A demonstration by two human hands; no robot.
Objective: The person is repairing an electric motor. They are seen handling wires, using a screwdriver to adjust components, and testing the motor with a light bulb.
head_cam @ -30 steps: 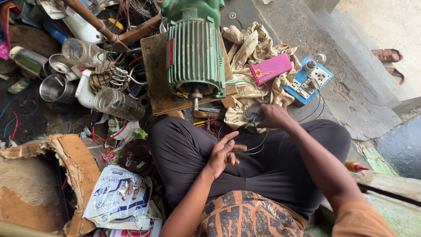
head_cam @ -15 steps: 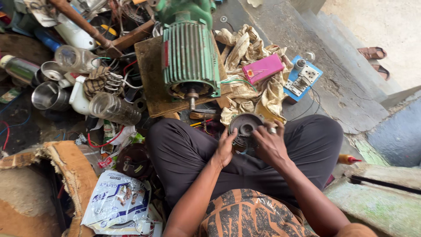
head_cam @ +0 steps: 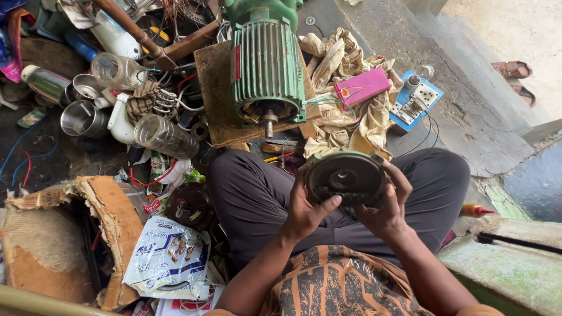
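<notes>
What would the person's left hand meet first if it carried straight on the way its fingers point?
The left hand already grips the round dark motor end cover, so that comes first. Beyond it, the line seems to lead toward the crumpled cloth beside the green motor, though depth is unclear.

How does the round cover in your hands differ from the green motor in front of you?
The round cover is dark, shallow and smooth; the green motor is long and ribbed. The cover is held above the lap by the left hand and right hand; the motor lies on a wooden board. Both are round in section.
</notes>
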